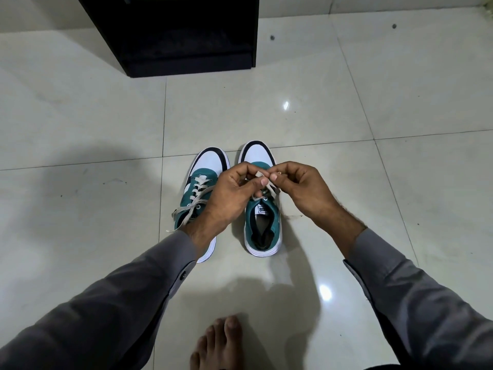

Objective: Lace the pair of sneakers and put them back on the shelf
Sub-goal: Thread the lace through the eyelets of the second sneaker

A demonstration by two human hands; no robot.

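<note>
Bare toes of one foot [216, 340] rest on the glossy pale tiled floor [400, 102] at the bottom edge; beyond them the two sneakers stand side by side, long axes running away from the camera, toes toward the dark shelf unit [186, 33]; the left sneaker [202, 180] is laced and tied; over the right sneaker [262, 217] the left hand [229, 193] and right hand [304, 188] each pinch the white lace [270, 186], fingers closed on it.
</note>
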